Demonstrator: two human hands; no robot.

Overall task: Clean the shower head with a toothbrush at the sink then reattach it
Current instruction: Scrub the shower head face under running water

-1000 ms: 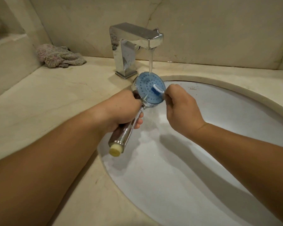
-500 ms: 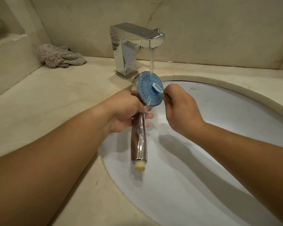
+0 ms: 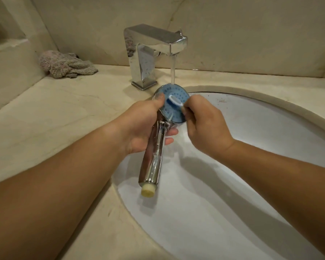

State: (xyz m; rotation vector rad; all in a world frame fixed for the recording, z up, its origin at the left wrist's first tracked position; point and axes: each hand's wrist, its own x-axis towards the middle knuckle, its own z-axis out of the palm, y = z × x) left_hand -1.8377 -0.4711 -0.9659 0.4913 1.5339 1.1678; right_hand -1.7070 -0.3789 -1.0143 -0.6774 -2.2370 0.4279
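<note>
While water runs from the faucet (image 3: 156,45), left hand (image 3: 144,126) grips the shower head (image 3: 174,102), right hand (image 3: 204,124) pinches the toothbrush (image 3: 174,100); scrubbing underway, reattaching remains.

Cloth (image 3: 67,67) left of faucet (image 3: 150,53)

Chrome shower head (image 3: 159,145) in my left hand (image 3: 143,126), blue nozzle face tilted up toward me under the running stream, cream-tipped handle end low over the white sink (image 3: 251,132). Toothbrush (image 3: 174,100), white and blue, pinched in my right hand (image 3: 204,124), bristles on the face
</note>
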